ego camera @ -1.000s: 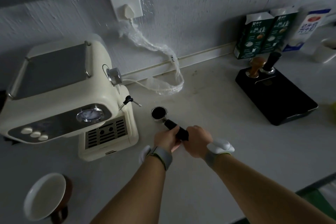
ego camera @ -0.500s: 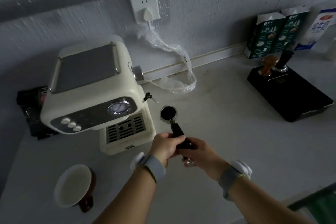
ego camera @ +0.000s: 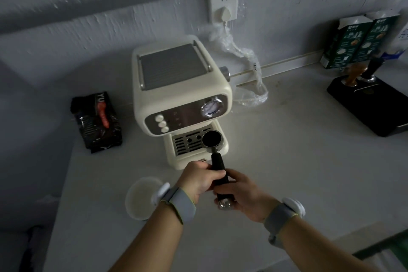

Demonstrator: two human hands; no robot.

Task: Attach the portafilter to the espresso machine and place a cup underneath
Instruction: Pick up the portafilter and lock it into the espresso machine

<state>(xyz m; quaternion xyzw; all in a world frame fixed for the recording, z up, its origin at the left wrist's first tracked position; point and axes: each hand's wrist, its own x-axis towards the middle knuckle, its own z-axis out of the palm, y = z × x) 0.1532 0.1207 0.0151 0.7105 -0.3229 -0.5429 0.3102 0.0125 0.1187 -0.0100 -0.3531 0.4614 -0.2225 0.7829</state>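
**Kid:** Head camera looks down at the portafilter (ego camera: 211, 138). Where is it?

**Helper:** It is up in the air, in front of the espresso machine (ego camera: 181, 95). Its round basket end sits over the machine's slotted drip tray (ego camera: 187, 144), toward the right side. The basket is dark inside and faces up.

**Kid:** Which way does it point?

**Helper:** Its long handle runs from the basket straight back toward the person. So the basket is the far end, right by the machine, and the handle is the near end.

**Kid:** Who holds it?

**Helper:** Both hands. The left hand (ego camera: 199, 180) has its fingers curled shut around the middle of the handle. The right hand (ego camera: 241, 192) is closed around the near tip of the handle. The left hand is closer to the machine.

**Kid:** Is it locked in?

**Helper:** I think not yet. The spot it fits into is hidden under the front panel, so the basket likely has to go in under there, lift, and twist.

**Kid:** And the cup?

**Helper:** The cup (ego camera: 141, 200) stands on the surface (ego camera: 287, 172), near the left wrist, apart from the tray.

**Kid:** What else is around?

**Helper:** A dark bag (ego camera: 97, 122) lies left of the machine. A black mat (ego camera: 373, 110) sits well to the right. There is bare room in between.
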